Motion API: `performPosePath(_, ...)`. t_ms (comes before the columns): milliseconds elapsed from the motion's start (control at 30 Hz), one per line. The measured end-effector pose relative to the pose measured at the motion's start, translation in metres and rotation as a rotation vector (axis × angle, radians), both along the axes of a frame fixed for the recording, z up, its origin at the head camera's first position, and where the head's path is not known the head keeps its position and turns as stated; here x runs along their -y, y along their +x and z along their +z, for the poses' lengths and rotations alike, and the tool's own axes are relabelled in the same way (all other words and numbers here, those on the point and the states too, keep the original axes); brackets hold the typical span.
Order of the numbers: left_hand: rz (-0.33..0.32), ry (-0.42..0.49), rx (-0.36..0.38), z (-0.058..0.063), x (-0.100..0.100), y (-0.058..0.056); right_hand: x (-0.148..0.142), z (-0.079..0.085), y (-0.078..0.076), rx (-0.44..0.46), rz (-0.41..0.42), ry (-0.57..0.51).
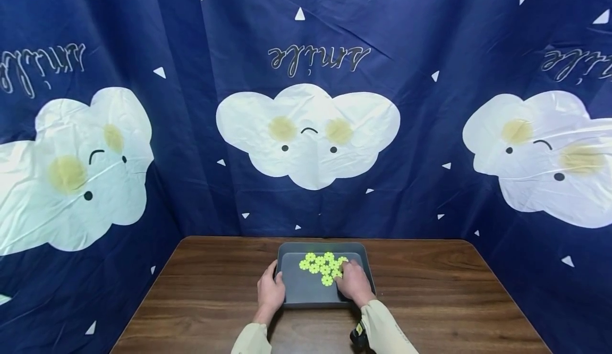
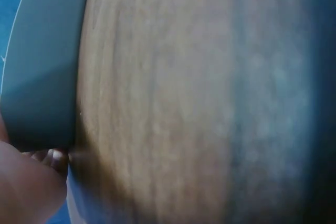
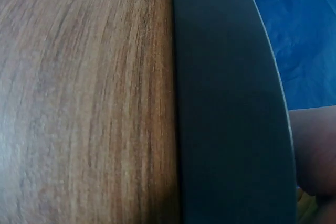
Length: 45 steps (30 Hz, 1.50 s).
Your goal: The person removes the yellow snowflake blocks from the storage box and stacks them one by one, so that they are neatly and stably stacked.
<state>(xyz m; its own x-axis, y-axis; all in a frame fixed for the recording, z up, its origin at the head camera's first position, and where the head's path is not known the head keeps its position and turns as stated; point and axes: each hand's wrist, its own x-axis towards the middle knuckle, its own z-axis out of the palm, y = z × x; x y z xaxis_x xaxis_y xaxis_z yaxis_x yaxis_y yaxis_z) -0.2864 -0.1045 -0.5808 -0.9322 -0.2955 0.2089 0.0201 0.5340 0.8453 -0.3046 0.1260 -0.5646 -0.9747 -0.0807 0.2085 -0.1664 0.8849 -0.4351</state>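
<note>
Flower-shaped yellow-green discs (image 1: 324, 268) lie clustered inside a grey tray (image 1: 298, 293), toward its far side; they look light and stiff, best pinched by their edges. The left hand (image 1: 270, 289) clamps the tray's left wall. The right hand (image 1: 355, 281) bends its fingers among discs inside the tray's right side; whether they pinch one, I cannot tell.

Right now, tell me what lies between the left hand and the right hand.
The head view shows, from the left hand, bare floor of the tray, then yellow-green flower-shaped pieces clustered up to the right hand.
</note>
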Motion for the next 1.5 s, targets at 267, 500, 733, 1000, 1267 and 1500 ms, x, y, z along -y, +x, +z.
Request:
performPosePath(267, -0.008, -0.005, -0.021, -0.004, -0.003, 0.0, -0.002, 0.002, 0.0, 0.021, 0.001, -0.033)
performPosePath(500, -0.012, -0.034, -0.04, -0.004, -0.001, -0.003, -0.005, 0.002, -0.003, 0.018, 0.004, -0.096)
performPosePath(733, -0.019, -0.048, -0.021, -0.002, -0.001, -0.004, -0.005, 0.007, -0.004, 0.006, -0.028, -0.141)
performPosePath(1000, -0.023, -0.065, -0.024, -0.003, -0.002, -0.002, -0.012, 0.012, -0.001, 0.019, 0.009, -0.184)
performPosePath(1267, -0.023, -0.074, -0.024, -0.002, -0.002, -0.001, -0.041, 0.03, -0.004, -0.111, -0.067, -0.304)
performPosePath(1500, -0.017, -0.073, -0.042, -0.002, -0.002, -0.002, -0.079, 0.043, -0.007, -0.097, -0.207, -0.343)
